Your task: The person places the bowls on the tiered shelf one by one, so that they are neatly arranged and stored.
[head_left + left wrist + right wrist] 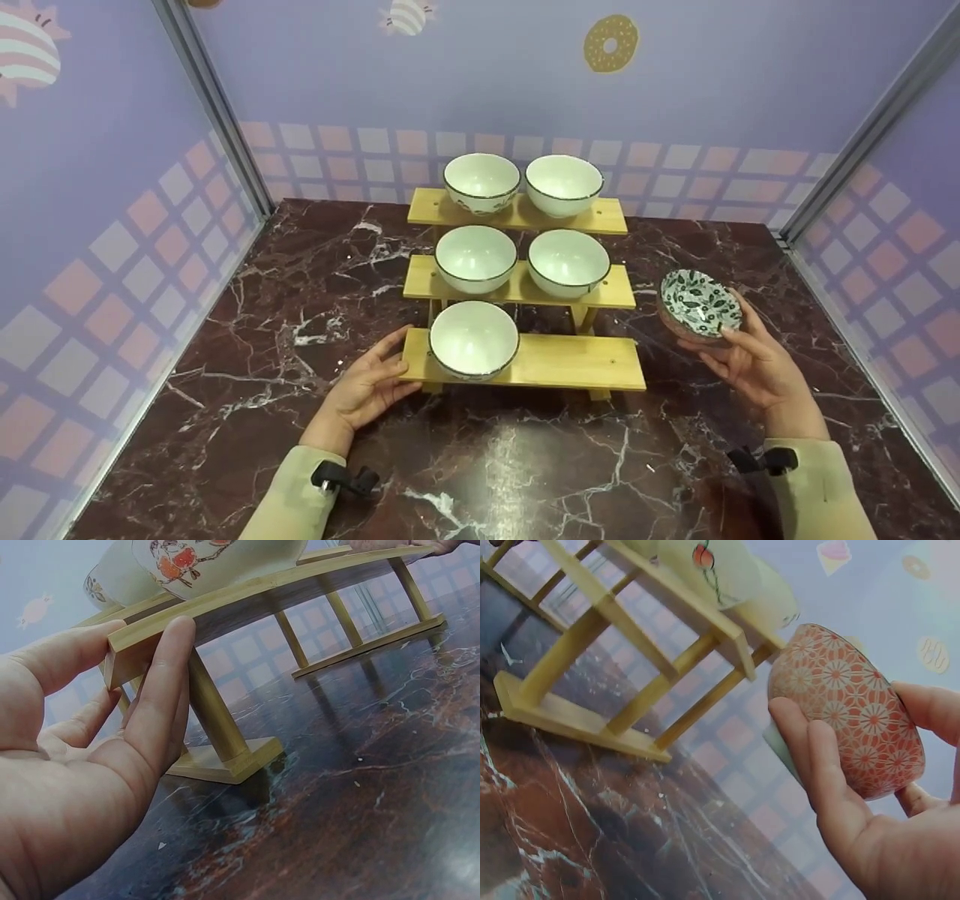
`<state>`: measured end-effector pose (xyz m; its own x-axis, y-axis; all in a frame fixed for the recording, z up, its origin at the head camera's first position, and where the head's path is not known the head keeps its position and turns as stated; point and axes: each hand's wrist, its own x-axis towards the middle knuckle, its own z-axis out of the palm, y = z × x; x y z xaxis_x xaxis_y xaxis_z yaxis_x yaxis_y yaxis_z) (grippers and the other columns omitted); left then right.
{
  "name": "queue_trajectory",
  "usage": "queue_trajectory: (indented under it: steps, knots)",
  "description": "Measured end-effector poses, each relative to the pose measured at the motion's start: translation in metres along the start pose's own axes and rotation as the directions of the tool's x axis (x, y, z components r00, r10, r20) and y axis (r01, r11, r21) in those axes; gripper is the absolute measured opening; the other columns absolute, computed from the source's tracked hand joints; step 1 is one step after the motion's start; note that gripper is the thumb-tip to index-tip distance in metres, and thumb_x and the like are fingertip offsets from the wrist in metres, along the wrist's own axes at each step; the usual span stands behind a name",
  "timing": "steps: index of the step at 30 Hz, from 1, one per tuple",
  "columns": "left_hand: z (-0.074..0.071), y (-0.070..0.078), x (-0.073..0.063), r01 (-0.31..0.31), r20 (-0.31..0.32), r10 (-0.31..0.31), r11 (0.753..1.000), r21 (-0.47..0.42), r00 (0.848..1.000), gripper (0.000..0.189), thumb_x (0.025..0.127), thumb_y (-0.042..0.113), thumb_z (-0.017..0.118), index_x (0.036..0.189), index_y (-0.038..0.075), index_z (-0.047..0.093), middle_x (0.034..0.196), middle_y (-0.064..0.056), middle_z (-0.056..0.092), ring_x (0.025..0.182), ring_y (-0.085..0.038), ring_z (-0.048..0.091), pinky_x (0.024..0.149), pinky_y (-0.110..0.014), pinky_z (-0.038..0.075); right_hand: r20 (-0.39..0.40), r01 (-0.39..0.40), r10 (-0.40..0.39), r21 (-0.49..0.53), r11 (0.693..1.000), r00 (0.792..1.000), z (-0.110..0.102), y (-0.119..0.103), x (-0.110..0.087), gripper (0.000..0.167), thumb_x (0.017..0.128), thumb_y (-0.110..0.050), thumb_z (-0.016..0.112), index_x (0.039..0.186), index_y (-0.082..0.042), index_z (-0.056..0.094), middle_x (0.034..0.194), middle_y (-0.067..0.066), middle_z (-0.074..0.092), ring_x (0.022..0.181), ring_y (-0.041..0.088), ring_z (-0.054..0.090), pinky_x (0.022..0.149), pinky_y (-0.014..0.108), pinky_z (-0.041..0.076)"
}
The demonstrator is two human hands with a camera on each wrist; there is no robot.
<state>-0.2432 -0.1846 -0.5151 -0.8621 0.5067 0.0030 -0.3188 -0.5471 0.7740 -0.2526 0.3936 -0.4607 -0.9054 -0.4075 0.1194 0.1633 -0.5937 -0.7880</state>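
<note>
My right hand [761, 367] holds a small bowl [700, 304] tilted in the air to the right of a three-tier wooden rack [577, 361]. Dark leaves cover the bowl's pale inside; its outside [847, 716] is red with white flowers in the right wrist view. At the rack's lowest shelf, my left hand [375, 381] pinches the left end, with thumb and fingers about the board's edge [127, 641]. Beside that hand, a white bowl [474, 340] sits on the left part of this shelf. The shelf's right part is bare wood.
Two white bowls, left [476, 259] and right [568, 262], stand on the middle shelf. Another pair, left [482, 182] and right [564, 185], stands on the top shelf. Dark red marble tabletop [300, 315] surrounds the rack, with purple patterned walls [510, 75] behind and at both sides.
</note>
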Motion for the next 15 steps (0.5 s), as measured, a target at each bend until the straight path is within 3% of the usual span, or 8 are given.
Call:
queue_trajectory:
  steps: [6, 12, 15]
  knots:
    - [0.0, 0.0, 0.0, -0.005, 0.008, 0.005, 1.0, -0.001, 1.0, 0.074, 0.104, -0.008, 0.042, 0.165, 0.008, 0.002, 0.131, -0.008, 0.058, 0.104, -0.021, 0.072, 0.09, -0.027, 0.064, 0.083, -0.021, 0.021, 0.006, 1.0, 0.996, 0.01, -0.003, -0.01, 0.065, 0.109, 0.002, 0.022, 0.16, -0.035, 0.005, 0.138, 0.018, 0.063, 0.113, 0.039, 0.072, 0.095, 0.035, 0.063]
    - [0.001, 0.0, 0.0, -0.002, 0.007, 0.002, 1.0, -0.008, 1.0, 0.075, 0.104, -0.008, 0.042, 0.165, 0.009, 0.002, 0.132, -0.008, 0.058, 0.104, -0.021, 0.072, 0.089, -0.027, 0.064, 0.225, -0.084, 0.07, 0.053, 0.995, 0.972, 0.018, -0.003, -0.016, 0.069, 0.108, 0.005, 0.017, 0.161, -0.039, 0.023, 0.15, 0.015, 0.05, 0.124, 0.044, 0.064, 0.105, 0.039, 0.058]
    - [0.0, 0.0, 0.0, -0.002, 0.009, 0.002, 1.0, -0.016, 1.0, 0.075, 0.104, -0.008, 0.042, 0.165, 0.009, 0.002, 0.131, -0.008, 0.058, 0.104, -0.021, 0.072, 0.09, -0.027, 0.064, 0.261, -0.105, 0.094, 0.028, 0.994, 0.961, 0.024, -0.002, -0.017, 0.072, 0.107, 0.006, 0.016, 0.164, -0.038, 0.01, 0.154, 0.013, 0.046, 0.126, 0.044, 0.064, 0.105, 0.038, 0.058]
